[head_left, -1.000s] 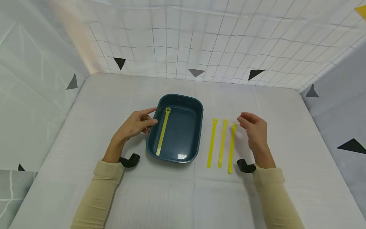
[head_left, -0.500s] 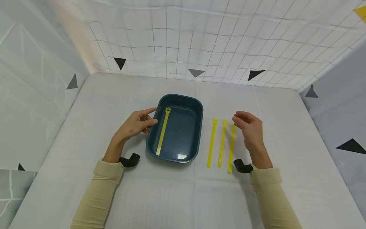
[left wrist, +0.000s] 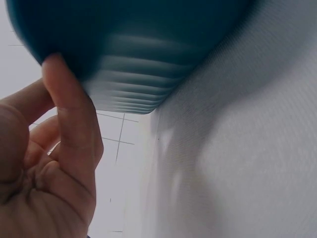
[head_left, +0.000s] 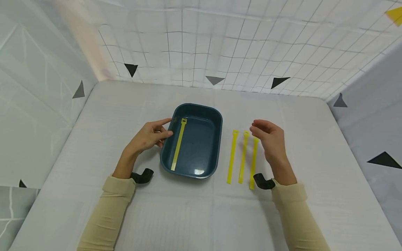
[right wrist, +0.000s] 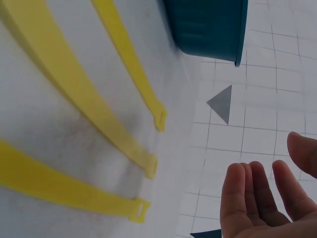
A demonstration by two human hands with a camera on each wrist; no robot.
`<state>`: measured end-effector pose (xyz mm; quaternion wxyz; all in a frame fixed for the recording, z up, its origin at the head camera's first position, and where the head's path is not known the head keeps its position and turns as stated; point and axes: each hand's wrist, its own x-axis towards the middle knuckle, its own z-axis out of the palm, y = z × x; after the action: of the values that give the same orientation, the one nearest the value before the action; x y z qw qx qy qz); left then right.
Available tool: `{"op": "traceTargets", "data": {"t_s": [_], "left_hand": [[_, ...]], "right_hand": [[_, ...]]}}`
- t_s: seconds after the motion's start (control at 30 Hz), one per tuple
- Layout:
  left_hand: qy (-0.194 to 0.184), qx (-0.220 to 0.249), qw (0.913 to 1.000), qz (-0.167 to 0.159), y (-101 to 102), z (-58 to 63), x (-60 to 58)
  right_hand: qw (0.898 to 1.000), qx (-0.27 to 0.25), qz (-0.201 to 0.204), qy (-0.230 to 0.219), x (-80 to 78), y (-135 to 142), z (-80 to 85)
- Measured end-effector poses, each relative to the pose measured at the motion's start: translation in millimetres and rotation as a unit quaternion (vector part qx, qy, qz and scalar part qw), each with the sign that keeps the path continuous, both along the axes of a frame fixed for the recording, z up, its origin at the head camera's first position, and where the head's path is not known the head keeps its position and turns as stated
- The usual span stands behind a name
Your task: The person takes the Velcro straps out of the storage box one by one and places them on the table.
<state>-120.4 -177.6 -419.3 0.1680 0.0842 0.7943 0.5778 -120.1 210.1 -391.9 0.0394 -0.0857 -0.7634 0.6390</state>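
At the left rim of a dark teal plastic tray (head_left: 201, 146), my left hand (head_left: 148, 136) pinches the edge, thumb over the rim and fingers outside. In the left wrist view, the fingers (left wrist: 74, 114) meet the tray's ribbed side wall (left wrist: 133, 74). Inside the tray, along its left side, lies one yellow cable strap (head_left: 179, 144) with a slotted head. Three more yellow straps (head_left: 232, 157) lie side by side right of the tray. Over the head of the rightmost strap (head_left: 253, 165) hovers my right hand (head_left: 270, 139), holding nothing, its fingers loosely bent.
A white sheet covers the table (head_left: 182, 219). Behind it rises a white gridded backdrop (head_left: 194, 42) with dark triangle markers (head_left: 131, 69) along its foot. Black camera mounts (head_left: 142, 176) sit at both wrists.
My right hand has drifted left, from beside the rightmost strap to above its head. The left hand, the tray and the straps stay where they were.
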Motion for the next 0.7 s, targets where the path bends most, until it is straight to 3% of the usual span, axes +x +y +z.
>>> {"op": "traceTargets", "data": {"t_s": [0.33,0.7], "left_hand": [[0.002,0.003,1.0000,-0.003,0.1,-1.7,0.1],[0.010,-0.007,0.9999,-0.003,-0.1,-0.2,-0.5]], "right_hand": [[0.999,0.020,0.040,0.012,0.3,-9.3,10.1],[0.998,0.031,0.047,0.016,-0.4,-18.9,16.5]]}}
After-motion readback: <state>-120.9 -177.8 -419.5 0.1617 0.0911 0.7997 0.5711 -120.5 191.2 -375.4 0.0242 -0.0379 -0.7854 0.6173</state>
